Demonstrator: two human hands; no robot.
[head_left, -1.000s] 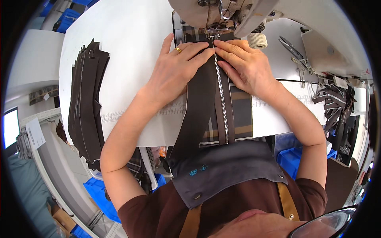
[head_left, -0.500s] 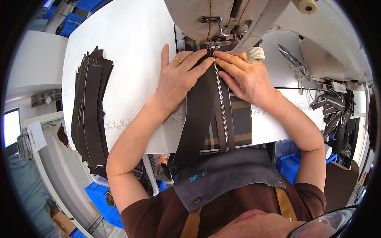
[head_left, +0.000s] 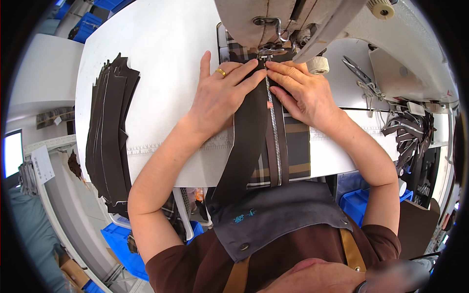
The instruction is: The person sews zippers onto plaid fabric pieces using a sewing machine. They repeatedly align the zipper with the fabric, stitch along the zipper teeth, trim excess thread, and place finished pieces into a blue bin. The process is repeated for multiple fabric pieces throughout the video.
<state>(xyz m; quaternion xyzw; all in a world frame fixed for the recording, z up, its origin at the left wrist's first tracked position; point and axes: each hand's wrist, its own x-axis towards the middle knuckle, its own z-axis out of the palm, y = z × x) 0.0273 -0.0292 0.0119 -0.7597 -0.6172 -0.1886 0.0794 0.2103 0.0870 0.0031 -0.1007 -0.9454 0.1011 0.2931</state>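
A person in a dark grey apron (head_left: 288, 210) sits at a sewing machine, bare forearms reaching over a white tabletop (head_left: 166, 88). At the left elbow, a blue bin (head_left: 116, 240) stands low with plaid cloth at its inner side; how much it holds cannot be told. A second blue bin (head_left: 352, 201) sits by the right arm, its contents hidden, and a cardboard box (head_left: 75, 272) rests at lower left. Across the tabletop run a dark brown strip (head_left: 248, 132), a silver-toothed zipper (head_left: 274, 132) and plaid fabric (head_left: 299, 146), leading under the presser foot (head_left: 266, 52). The left hand (head_left: 217, 100) lies flat, fingers spread on the strip; the right hand (head_left: 305, 93) sets its fingertips on the zipper's edge, thumb apart. Their fingertips nearly meet just short of the foot. Dark cut pieces (head_left: 108, 127) are stacked at left; scissors (head_left: 360, 73) and a bundle of strips (head_left: 408, 128) lie at right. Beyond the tabletop, at upper left, stands another blue bin (head_left: 89, 24), its contents unclear.
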